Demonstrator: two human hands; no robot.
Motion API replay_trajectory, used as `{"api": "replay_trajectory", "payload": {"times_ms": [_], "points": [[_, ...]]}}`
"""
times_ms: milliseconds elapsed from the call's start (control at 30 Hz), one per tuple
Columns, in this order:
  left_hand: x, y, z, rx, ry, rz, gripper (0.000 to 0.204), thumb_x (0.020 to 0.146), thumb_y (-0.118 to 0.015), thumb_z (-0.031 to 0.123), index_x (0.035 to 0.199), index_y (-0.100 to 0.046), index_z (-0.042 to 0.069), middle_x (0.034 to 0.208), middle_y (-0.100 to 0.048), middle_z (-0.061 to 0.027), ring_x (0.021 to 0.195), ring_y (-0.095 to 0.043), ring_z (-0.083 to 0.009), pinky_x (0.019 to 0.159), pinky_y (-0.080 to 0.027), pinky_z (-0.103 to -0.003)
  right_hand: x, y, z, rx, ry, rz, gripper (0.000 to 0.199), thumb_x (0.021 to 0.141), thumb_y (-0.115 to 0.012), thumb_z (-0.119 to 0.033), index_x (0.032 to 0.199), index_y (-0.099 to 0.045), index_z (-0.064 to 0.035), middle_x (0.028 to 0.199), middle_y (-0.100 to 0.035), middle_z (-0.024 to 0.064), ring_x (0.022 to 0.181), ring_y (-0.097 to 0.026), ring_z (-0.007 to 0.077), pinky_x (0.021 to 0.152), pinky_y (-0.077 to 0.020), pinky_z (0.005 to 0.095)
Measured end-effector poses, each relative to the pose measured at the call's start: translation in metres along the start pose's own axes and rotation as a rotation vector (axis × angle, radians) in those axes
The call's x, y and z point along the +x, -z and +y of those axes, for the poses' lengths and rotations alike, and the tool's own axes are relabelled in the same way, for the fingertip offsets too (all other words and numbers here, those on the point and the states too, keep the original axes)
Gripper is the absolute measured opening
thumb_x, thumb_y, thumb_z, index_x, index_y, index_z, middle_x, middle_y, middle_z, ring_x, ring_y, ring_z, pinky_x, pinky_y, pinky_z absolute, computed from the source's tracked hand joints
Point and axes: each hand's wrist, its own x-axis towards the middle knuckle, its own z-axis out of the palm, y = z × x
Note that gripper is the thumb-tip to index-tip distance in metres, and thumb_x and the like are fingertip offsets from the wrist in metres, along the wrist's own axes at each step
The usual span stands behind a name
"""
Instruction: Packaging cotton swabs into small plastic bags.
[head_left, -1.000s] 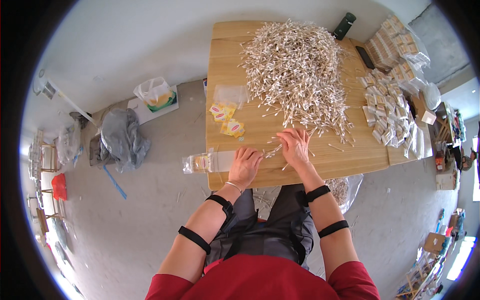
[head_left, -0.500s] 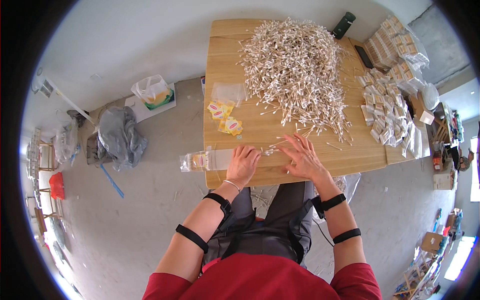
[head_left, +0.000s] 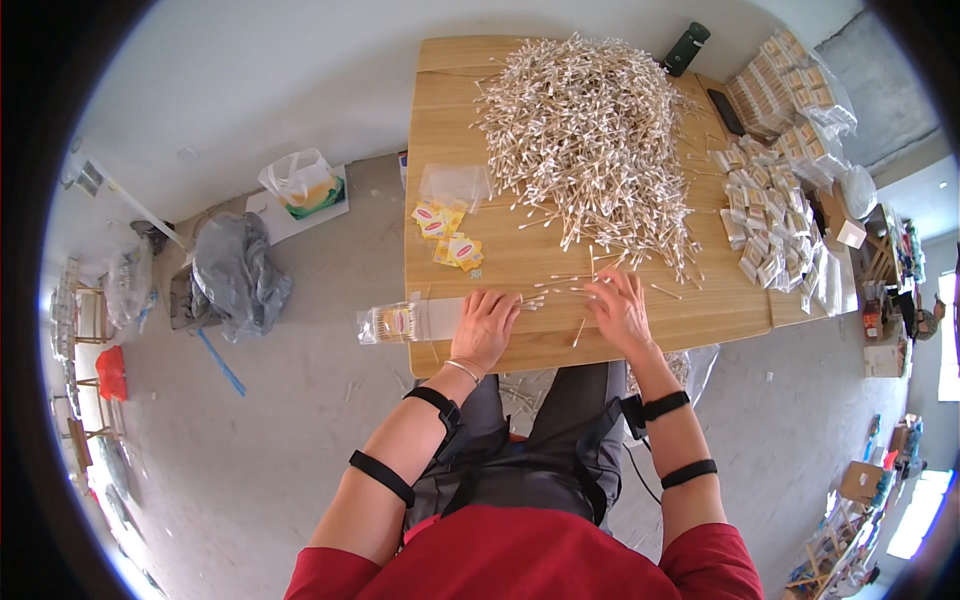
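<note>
A large heap of cotton swabs covers the far middle of the wooden table. Close to the front edge, my left hand is closed on a few cotton swabs, whose white tips stick out to the right past the fingers. My right hand is at loose swabs by the heap's near edge, fingers bent downward; its fingertips seem to pinch a swab, partly hidden. To the left of my left hand lies a clear packet of swabs with a yellow card, overhanging the table's left edge.
Yellow cards and clear bags lie at the table's left. Filled packets pile up on the right, beside a black phone. A dark green bottle stands at the back. Grey plastic sits on the floor, left.
My right hand has moved slightly right, away from my left hand, and its spread fingers have drawn together over the loose swabs. My left hand stays in place with its swabs.
</note>
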Motion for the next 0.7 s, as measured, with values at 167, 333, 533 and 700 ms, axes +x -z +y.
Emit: {"api": "replay_trajectory", "payload": {"times_ms": [167,333,533,700], "points": [[0.000,0.000,0.002,0.002,0.006,-0.041,0.018,0.083,-0.065,0.012,0.100,-0.065,0.012,0.094,-0.056,-0.0050,0.094,-0.053,-0.0280,0.086,-0.044,-0.040,-0.025,0.016,-0.010,0.088,0.123,-0.246,0.017,0.072,-0.074,-0.015,0.088,-0.070,-0.0140,0.112,-0.057,0.0029,0.108,-0.050,0.0284,0.092,-0.0414,0.0420],[0.001,0.000,0.000,0.008,0.001,-0.044,0.016,0.084,-0.064,0.012,0.100,-0.065,0.012,0.093,-0.055,-0.0047,0.094,-0.052,-0.0274,0.087,-0.044,-0.039,-0.017,0.011,-0.013,0.033,0.122,-0.195,0.014,0.073,-0.072,-0.016,0.086,-0.068,-0.0116,0.116,-0.057,0.0028,0.111,-0.049,0.0297,0.093,-0.0408,0.0433],[0.001,-0.001,0.001,0.004,0.023,-0.041,0.013,0.084,-0.064,0.011,0.097,-0.064,0.012,0.092,-0.055,-0.0059,0.094,-0.052,-0.0284,0.086,-0.044,-0.039,-0.006,-0.012,-0.009,-0.008,0.047,0.013,0.015,0.072,-0.071,-0.011,0.087,-0.066,-0.0076,0.116,-0.057,0.0043,0.112,-0.049,0.0302,0.093,-0.0411,0.0433],[0.001,0.002,0.001,0.003,0.039,-0.053,0.014,0.083,-0.064,0.011,0.097,-0.065,0.012,0.092,-0.056,-0.0053,0.094,-0.053,-0.0277,0.086,-0.044,-0.039,0.014,-0.028,-0.006,0.102,0.021,0.075,0.018,0.072,-0.070,-0.006,0.090,-0.067,-0.0073,0.104,-0.061,0.0051,0.104,-0.053,0.0281,0.092,-0.0424,0.0414]]}}
